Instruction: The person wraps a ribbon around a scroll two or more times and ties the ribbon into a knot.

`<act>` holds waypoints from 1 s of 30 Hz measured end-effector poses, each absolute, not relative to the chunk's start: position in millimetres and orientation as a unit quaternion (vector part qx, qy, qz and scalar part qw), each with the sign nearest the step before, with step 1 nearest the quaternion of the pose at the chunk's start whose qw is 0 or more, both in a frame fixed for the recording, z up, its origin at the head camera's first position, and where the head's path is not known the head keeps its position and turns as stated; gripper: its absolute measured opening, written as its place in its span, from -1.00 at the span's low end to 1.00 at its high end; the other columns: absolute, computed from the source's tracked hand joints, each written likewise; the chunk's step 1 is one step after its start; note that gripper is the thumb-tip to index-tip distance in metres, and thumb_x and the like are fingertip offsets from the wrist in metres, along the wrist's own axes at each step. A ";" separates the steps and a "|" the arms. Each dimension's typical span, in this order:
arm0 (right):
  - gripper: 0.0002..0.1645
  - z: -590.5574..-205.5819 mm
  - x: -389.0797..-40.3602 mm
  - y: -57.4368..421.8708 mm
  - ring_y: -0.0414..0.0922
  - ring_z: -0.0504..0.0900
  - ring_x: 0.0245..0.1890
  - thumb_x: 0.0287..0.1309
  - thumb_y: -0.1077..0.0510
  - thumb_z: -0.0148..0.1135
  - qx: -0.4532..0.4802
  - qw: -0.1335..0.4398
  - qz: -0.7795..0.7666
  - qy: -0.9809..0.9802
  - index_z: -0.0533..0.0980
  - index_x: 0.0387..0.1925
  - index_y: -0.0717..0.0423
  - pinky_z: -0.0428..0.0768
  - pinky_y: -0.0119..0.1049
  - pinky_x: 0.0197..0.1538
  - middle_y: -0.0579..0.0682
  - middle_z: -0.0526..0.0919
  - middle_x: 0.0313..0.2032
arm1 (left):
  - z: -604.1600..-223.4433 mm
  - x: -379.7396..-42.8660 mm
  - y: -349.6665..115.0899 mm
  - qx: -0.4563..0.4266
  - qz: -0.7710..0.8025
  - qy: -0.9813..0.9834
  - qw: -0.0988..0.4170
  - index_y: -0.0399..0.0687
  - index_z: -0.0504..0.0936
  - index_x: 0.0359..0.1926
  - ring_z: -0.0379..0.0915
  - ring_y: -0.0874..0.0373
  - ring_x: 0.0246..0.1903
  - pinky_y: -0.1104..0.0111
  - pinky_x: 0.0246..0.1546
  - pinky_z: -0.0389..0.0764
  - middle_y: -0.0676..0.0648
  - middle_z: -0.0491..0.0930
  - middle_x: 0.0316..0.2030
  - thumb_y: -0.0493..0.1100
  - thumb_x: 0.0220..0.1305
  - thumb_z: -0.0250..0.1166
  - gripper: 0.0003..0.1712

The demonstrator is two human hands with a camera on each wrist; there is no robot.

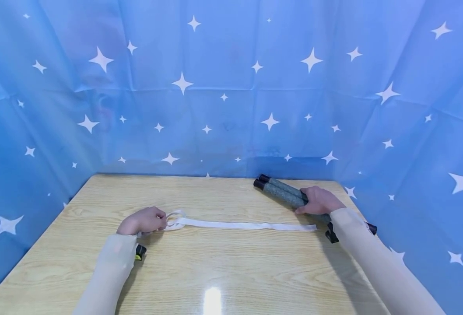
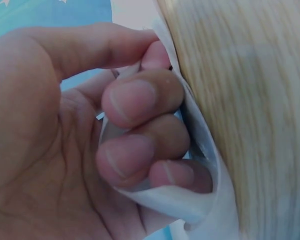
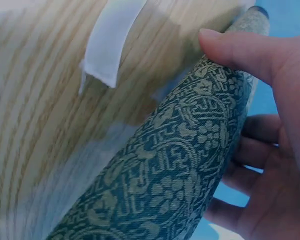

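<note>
A green scroll (image 1: 284, 194) with a woven pattern and black end knobs is rolled up from both sides into two parallel rolls. My right hand (image 1: 321, 201) grips it near its middle, thumb on the near side and fingers round the back, as the right wrist view shows. A long white ribbon (image 1: 231, 226) stretches across the table between my hands, its loose end (image 3: 107, 55) close to the scroll. At its other end the ribbon is looped, and my left hand (image 1: 146, 220) holds that loop (image 2: 225, 195) with curled fingers; thumb and index pinch it.
The wooden table (image 1: 223, 271) has its far edge against a blue curtain (image 1: 223, 109) with white stars, which also hangs along both sides. Small black wrist devices show under the left sleeve (image 1: 113, 267) and the right sleeve (image 1: 377, 258).
</note>
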State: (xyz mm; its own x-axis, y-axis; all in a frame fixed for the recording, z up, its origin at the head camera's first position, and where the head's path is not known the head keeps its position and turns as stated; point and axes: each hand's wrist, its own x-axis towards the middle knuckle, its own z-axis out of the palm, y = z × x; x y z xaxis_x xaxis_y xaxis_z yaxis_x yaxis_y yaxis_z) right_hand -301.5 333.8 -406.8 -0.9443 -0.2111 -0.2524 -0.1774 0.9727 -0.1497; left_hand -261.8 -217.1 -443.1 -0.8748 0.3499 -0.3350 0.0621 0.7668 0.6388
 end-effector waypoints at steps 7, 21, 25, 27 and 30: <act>0.03 -394.5 -288.4 322.5 0.15 0.68 0.01 0.16 -0.28 0.42 -0.111 0.105 -0.070 0.986 0.36 0.40 0.35 0.61 0.14 0.05 0.27 0.67 0.10 | -442.6 -261.2 -218.6 0.125 0.310 0.914 0.231 -0.14 0.49 -0.50 0.04 0.21 -0.72 0.36 -0.60 0.25 0.08 0.26 -0.67 -0.18 0.46 0.05 -0.67; -0.38 -378.0 -266.8 257.6 -0.18 0.18 -0.69 0.15 -0.35 0.37 -0.070 0.098 -0.173 0.978 0.32 -0.60 -0.03 0.30 -0.27 -0.48 -0.17 0.17 -0.73 | -445.0 -261.2 -217.2 0.125 0.300 0.921 0.215 -0.15 0.54 -0.48 0.10 0.18 -0.69 0.32 -0.56 0.29 0.05 0.30 -0.64 -0.21 0.42 0.10 -0.71; -0.35 -379.8 -262.0 230.2 -0.16 0.23 -0.69 0.11 -0.40 0.38 -0.045 0.097 -0.194 0.975 0.32 -0.60 -0.02 0.32 -0.26 -0.48 -0.15 0.19 -0.72 | -446.1 -260.2 -216.7 0.124 0.300 0.921 0.214 -0.12 0.54 -0.50 0.09 0.17 -0.69 0.32 -0.55 0.29 0.04 0.31 -0.64 -0.23 0.41 0.08 -0.71; -0.33 -380.6 -260.9 216.7 -0.16 0.21 -0.70 0.10 -0.41 0.38 -0.038 0.099 -0.202 0.974 0.32 -0.63 -0.02 0.31 -0.26 -0.50 -0.15 0.18 -0.72 | -446.0 -260.4 -216.4 0.126 0.300 0.922 0.211 -0.12 0.53 -0.51 0.09 0.18 -0.69 0.32 -0.56 0.29 0.04 0.31 -0.64 -0.23 0.41 0.08 -0.70; -0.31 -381.0 -260.7 197.7 -0.17 0.15 -0.71 0.09 -0.42 0.38 -0.022 0.108 -0.214 0.971 0.29 -0.68 -0.05 0.29 -0.26 -0.52 -0.16 0.15 -0.74 | -444.5 -261.9 -215.0 0.130 0.301 0.921 0.210 -0.13 0.52 -0.51 0.10 0.18 -0.69 0.32 -0.56 0.28 0.04 0.31 -0.64 -0.24 0.41 0.08 -0.71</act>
State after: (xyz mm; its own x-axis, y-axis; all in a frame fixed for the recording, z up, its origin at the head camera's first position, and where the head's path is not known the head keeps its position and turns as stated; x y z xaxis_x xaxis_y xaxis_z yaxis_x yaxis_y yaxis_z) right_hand -260.7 197.7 -381.0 -0.9758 -0.0890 -0.1997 0.0033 0.9074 -0.4203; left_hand -261.9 -215.0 -444.5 -0.8779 0.3656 -0.3093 0.1125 0.7853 0.6089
